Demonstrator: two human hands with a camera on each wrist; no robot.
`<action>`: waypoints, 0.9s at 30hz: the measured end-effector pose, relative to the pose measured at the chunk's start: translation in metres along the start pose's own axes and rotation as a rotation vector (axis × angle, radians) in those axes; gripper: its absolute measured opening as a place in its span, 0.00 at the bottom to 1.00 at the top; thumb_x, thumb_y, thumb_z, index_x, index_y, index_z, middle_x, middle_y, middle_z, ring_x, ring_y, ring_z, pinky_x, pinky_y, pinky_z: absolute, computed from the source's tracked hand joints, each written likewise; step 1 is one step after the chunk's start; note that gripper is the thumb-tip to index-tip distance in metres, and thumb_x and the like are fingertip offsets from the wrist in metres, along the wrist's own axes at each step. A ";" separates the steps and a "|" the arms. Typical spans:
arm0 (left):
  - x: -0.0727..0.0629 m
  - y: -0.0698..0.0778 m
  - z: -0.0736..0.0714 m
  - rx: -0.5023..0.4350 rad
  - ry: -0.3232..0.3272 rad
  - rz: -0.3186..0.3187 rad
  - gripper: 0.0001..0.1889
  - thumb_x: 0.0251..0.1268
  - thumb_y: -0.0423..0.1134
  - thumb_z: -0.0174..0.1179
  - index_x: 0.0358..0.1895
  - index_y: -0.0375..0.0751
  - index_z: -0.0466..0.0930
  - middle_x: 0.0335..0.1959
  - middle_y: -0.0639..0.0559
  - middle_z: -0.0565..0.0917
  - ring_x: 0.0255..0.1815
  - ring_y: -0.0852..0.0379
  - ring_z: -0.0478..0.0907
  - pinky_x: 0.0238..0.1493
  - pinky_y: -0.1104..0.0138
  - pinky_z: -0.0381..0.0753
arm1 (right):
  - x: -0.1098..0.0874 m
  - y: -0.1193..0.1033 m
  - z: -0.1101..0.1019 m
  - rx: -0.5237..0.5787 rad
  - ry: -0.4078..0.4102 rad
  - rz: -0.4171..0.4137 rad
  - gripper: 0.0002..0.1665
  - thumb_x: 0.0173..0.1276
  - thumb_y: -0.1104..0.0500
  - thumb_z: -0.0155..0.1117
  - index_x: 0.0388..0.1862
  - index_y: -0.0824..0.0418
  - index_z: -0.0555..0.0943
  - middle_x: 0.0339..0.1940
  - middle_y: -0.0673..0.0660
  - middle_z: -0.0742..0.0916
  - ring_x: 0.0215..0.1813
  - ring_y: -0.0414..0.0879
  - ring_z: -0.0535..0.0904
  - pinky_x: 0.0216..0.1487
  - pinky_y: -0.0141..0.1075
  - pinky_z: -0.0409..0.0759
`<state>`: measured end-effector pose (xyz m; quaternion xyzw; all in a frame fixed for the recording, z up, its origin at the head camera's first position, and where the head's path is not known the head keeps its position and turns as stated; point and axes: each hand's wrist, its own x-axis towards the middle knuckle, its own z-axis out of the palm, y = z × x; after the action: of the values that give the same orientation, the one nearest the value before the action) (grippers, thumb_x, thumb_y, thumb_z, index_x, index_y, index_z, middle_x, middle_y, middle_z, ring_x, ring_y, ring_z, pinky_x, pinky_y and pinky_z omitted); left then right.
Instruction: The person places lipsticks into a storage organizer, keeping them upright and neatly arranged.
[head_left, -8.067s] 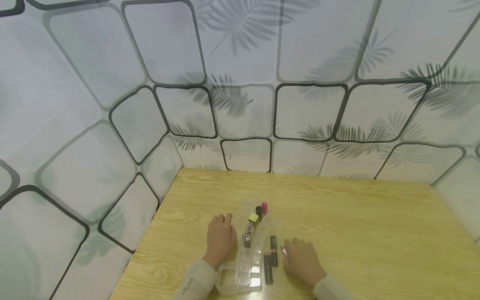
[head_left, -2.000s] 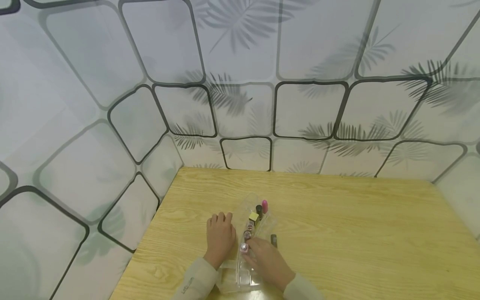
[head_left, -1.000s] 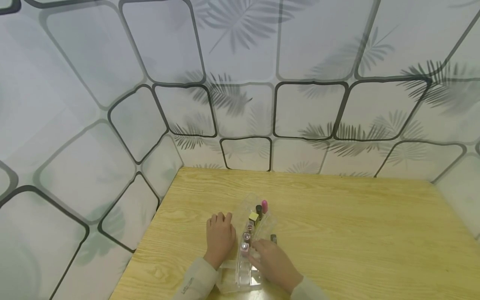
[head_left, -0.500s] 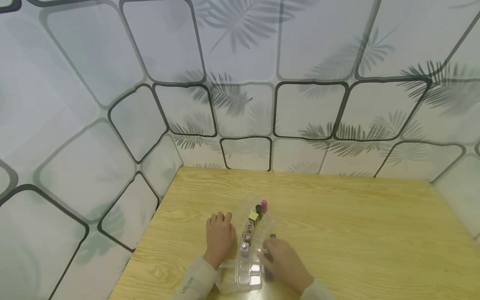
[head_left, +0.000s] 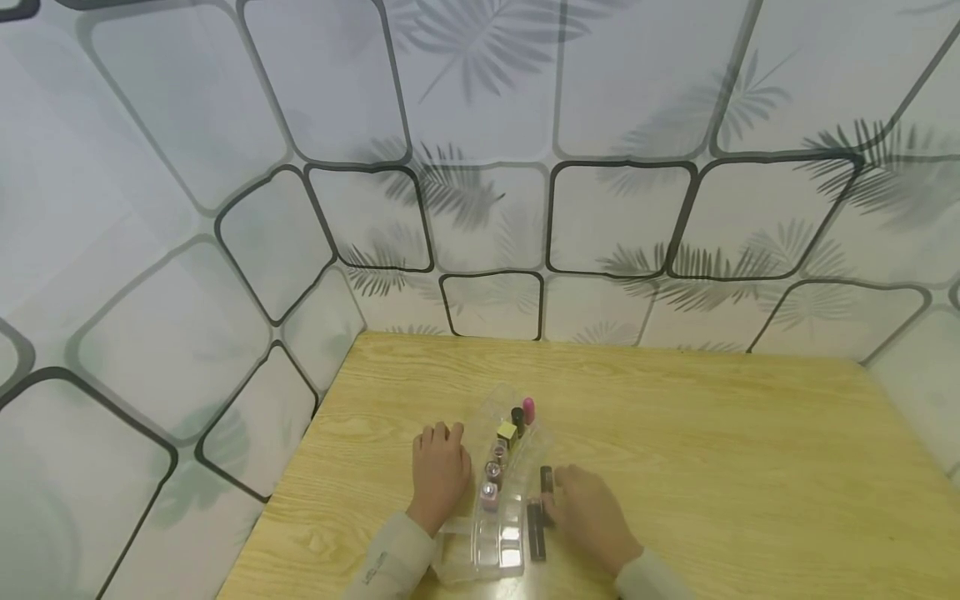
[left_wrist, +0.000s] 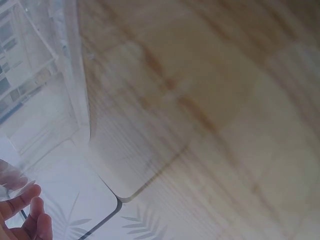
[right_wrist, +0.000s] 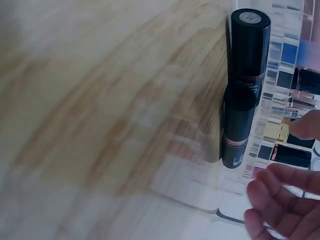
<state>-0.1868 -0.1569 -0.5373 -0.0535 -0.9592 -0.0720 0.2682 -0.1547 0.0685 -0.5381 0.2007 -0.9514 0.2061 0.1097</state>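
Observation:
A clear plastic lipstick organizer (head_left: pixel 487 550) lies on the table with a curved row of upright lipsticks. Its nearest filled slot holds a pink-sided lipstick (head_left: pixel 489 497) with a clear, shiny top. My left hand (head_left: pixel 439 475) rests at the organizer's left side, its fingers loosely bent and holding nothing. To the organizer's right, two black lipstick tubes lie end to end: a farther one (head_left: pixel 547 483) and a nearer one (head_left: pixel 536 532). My right hand (head_left: pixel 594 510), slightly blurred, is beside the farther tube. In the right wrist view its relaxed fingers (right_wrist: pixel 287 175) show a gap from both tubes.
Farther along the row stand a pink-capped lipstick (head_left: pixel 528 408), a black one (head_left: pixel 517 419) and a yellow-topped one (head_left: pixel 507 432). The wood-grain table (head_left: pixel 712 450) stretches right, bounded by a patterned wall (head_left: pixel 622 233) behind and on the left.
The lipstick my right hand pinched earlier now stands in the organizer's row. My right hand has let go and moved right to the black tubes. My left hand stays put.

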 end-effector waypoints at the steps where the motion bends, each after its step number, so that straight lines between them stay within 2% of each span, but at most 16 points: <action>1: 0.000 0.000 0.000 0.001 0.001 0.001 0.13 0.49 0.35 0.61 0.41 0.41 0.77 0.28 0.49 0.74 0.31 0.53 0.67 0.37 0.61 0.69 | 0.000 0.000 0.000 -0.006 -0.011 0.016 0.14 0.54 0.54 0.68 0.31 0.63 0.78 0.25 0.52 0.80 0.25 0.39 0.73 0.28 0.30 0.75; 5: 0.000 0.000 0.001 0.000 0.001 0.001 0.13 0.49 0.35 0.61 0.41 0.41 0.77 0.28 0.49 0.74 0.31 0.53 0.67 0.36 0.61 0.68 | 0.003 0.000 0.000 -0.044 -0.048 0.041 0.17 0.54 0.52 0.68 0.32 0.65 0.78 0.23 0.53 0.78 0.23 0.40 0.70 0.25 0.30 0.72; 13: 0.000 0.000 0.000 -0.005 -0.012 -0.001 0.13 0.50 0.35 0.61 0.41 0.41 0.77 0.28 0.49 0.74 0.30 0.54 0.66 0.35 0.62 0.67 | 0.009 -0.004 0.003 -0.016 -0.134 0.085 0.17 0.54 0.51 0.68 0.30 0.64 0.78 0.19 0.50 0.74 0.21 0.39 0.65 0.22 0.29 0.66; 21: 0.000 0.001 -0.001 -0.001 -0.032 -0.011 0.13 0.50 0.36 0.60 0.43 0.41 0.77 0.29 0.48 0.74 0.31 0.53 0.67 0.36 0.62 0.67 | 0.013 -0.003 0.006 -0.025 -0.155 0.079 0.20 0.54 0.49 0.68 0.34 0.66 0.79 0.21 0.51 0.75 0.23 0.40 0.67 0.25 0.35 0.70; 27: 0.001 0.001 -0.002 0.001 -0.046 -0.018 0.14 0.51 0.36 0.60 0.43 0.41 0.77 0.29 0.48 0.75 0.32 0.53 0.68 0.37 0.61 0.68 | 0.015 0.000 0.009 -0.044 -0.169 0.076 0.20 0.54 0.50 0.68 0.33 0.66 0.79 0.20 0.52 0.76 0.22 0.40 0.67 0.25 0.35 0.70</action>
<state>-0.1862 -0.1558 -0.5351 -0.0463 -0.9655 -0.0729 0.2456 -0.1697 0.0594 -0.5420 0.1785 -0.9685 0.1716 0.0254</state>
